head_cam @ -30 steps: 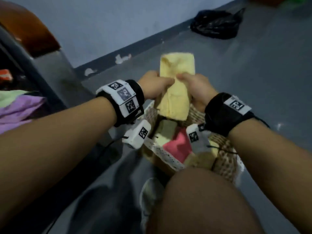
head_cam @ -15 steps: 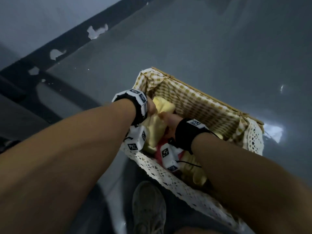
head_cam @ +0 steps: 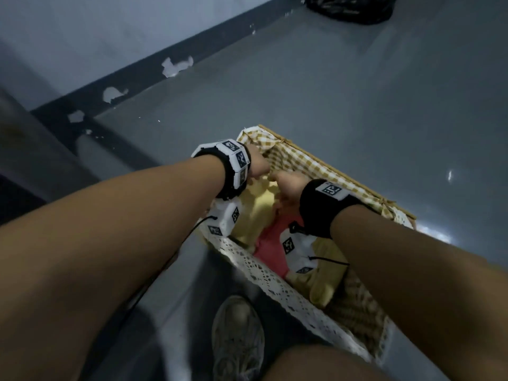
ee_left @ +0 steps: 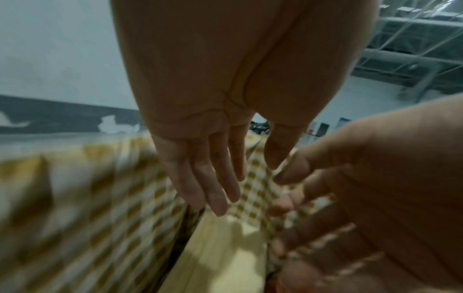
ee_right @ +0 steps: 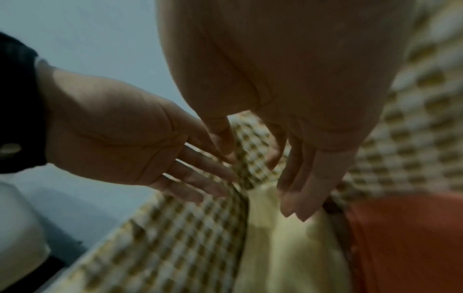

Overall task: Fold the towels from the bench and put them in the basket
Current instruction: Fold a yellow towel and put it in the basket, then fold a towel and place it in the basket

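Note:
The wicker basket [head_cam: 334,168] with yellow check lining and a lace edge stands on the floor in front of me. A folded yellow towel [head_cam: 257,213] lies at its far left end, next to a red towel [head_cam: 270,243] and another yellow towel [head_cam: 327,273]. My left hand [head_cam: 257,165] and right hand [head_cam: 286,184] are both inside that end. In the left wrist view my left hand [ee_left: 240,178] hangs with straight fingers just over the yellow towel [ee_left: 225,247]. My right hand [ee_right: 260,170] points straight fingers down onto the towel [ee_right: 283,247]. Neither hand grips anything.
My shoe [head_cam: 239,334] and knee [head_cam: 316,364] are close to the basket's near side. Grey floor surrounds the basket. A black bag [head_cam: 351,6] lies far back by the wall. The dark bench edge [head_cam: 27,160] is at the left.
Both hands held the folded yellow towel above the basket, lowered it into the far left end, and have now let go with fingers straightened.

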`<action>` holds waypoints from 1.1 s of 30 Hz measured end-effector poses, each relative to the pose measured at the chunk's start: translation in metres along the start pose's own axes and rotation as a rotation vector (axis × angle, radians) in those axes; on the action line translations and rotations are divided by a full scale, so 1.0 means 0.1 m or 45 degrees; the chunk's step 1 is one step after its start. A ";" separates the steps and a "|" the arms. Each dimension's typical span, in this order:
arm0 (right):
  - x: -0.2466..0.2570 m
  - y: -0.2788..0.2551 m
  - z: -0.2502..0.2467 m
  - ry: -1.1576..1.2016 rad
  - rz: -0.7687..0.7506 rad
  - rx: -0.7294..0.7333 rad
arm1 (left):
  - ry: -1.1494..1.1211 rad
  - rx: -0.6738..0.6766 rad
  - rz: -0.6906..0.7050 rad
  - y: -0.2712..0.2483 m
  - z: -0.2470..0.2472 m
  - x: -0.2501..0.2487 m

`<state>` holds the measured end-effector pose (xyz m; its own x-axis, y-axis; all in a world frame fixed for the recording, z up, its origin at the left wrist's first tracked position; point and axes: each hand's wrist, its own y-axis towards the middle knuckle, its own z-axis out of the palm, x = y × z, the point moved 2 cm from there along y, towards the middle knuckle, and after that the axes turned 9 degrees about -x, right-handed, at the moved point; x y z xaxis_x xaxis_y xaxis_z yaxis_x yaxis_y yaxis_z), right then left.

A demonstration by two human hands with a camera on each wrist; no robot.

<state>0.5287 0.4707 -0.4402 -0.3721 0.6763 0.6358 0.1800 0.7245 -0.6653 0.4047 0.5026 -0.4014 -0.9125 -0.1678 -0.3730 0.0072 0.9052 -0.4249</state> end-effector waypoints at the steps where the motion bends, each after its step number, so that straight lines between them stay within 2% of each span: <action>1: 0.12 -0.13 -0.03 -0.002 -0.055 0.024 | -0.029 -0.055 0.058 -0.08 -0.09 -0.03; 3: 0.35 -0.43 -0.05 -0.071 -0.180 0.053 | -0.029 -0.187 0.133 -0.33 -0.34 -0.08; 6: 0.74 -0.96 0.08 -0.257 -0.475 0.160 | -0.017 -0.429 0.191 -1.00 -0.80 0.09; 10: 1.17 -1.80 0.54 -0.516 -0.781 0.393 | -0.134 -0.613 0.131 -1.90 -1.30 0.81; 15: 1.49 -2.70 1.57 -0.604 -1.007 0.689 | -0.193 -0.892 -0.023 -2.99 -1.71 1.93; 18: 1.51 -3.22 2.31 -0.695 -1.090 0.842 | -0.116 -0.952 -0.212 -3.59 -1.71 2.63; 21: 1.48 -3.64 2.97 -0.808 -1.220 0.896 | -0.042 -0.962 -0.420 -4.09 -1.58 3.27; 27: 1.13 -4.04 3.88 -0.982 -1.451 0.983 | 0.115 -0.816 -0.853 -4.69 -1.04 4.21; 30: 0.97 -4.04 4.15 -1.197 -1.653 0.857 | 0.088 -0.803 -0.851 -4.76 -0.87 4.37; 33: 0.90 -3.98 4.26 -1.453 -1.768 0.661 | 0.094 -0.913 -0.776 -4.74 -0.90 4.41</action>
<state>0.0352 0.1865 -0.2845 -0.3820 -0.8469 0.3700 -0.9241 0.3531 -0.1460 -0.0382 0.0345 -0.2903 -0.6997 -0.6887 -0.1901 -0.7108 0.6977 0.0887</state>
